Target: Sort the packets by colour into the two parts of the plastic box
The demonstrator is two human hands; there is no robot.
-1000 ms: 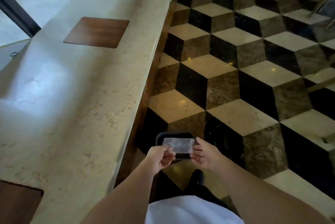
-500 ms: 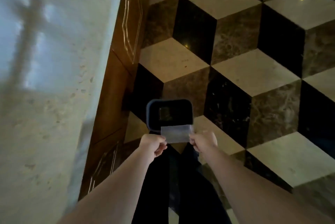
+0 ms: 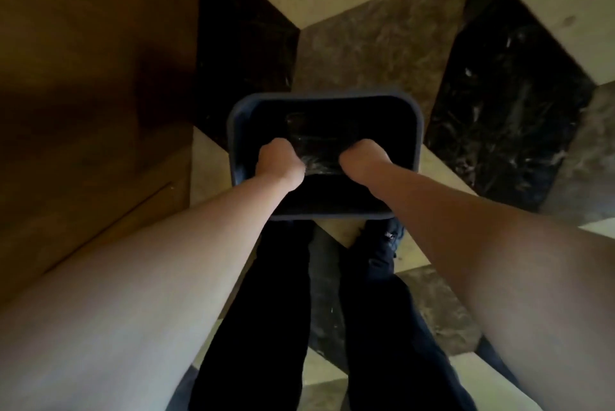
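Bare forearms with no sleeves, black trousers (image 3: 266, 294), and a dark shoe (image 3: 387, 232) with a small pale mark.

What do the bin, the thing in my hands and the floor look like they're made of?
Bin: probably matte dark plastic, with a moulded rounded rim. Packet: apparently thin clear film, crinkly glints. Floor: likely polished marble, veined tiles with sheen.

- Floor (image 3: 382, 44): polished stone tiles in a cube pattern of cream, mottled brown and black with pale veins.
- Wooden panel (image 3: 83, 94): dark brown, with straight grooves, stood left of the floor tiles, meeting them along a vertical edge.
- Light: dim; a small bright glint lay on the cream tile farthest from the panel's base.
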